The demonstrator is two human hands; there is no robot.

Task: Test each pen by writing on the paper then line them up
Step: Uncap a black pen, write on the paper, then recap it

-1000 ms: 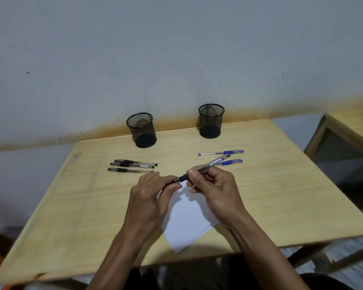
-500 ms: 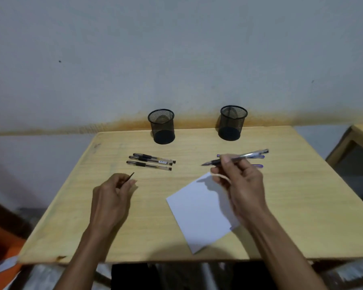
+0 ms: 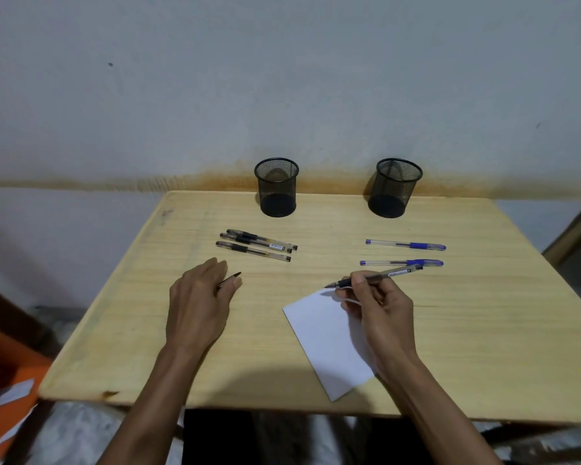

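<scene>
My right hand [image 3: 379, 310] grips an uncapped black pen [image 3: 383, 274], its tip pointing left just above the far corner of the white paper [image 3: 322, 333]. My left hand [image 3: 198, 300] pinches the black pen cap [image 3: 230, 280] between thumb and fingers, resting on the table to the left of the paper. Three capped black pens [image 3: 257, 245] lie side by side at the back left. Two blue pens [image 3: 406, 245] [image 3: 399, 262] lie parallel at the back right, just beyond the held pen.
Two black mesh pen cups [image 3: 276, 186] [image 3: 394, 186] stand at the table's [image 3: 483, 297] far edge by the wall. Another wooden piece [image 3: 577, 236] sits at the right. Orange material and papers [image 3: 4, 397] lie below the table's left side.
A second ago both hands held the pen together over the paper. The cap has come off; my left hand carried it out to the left, and my right hand has lowered the pen toward the paper.
</scene>
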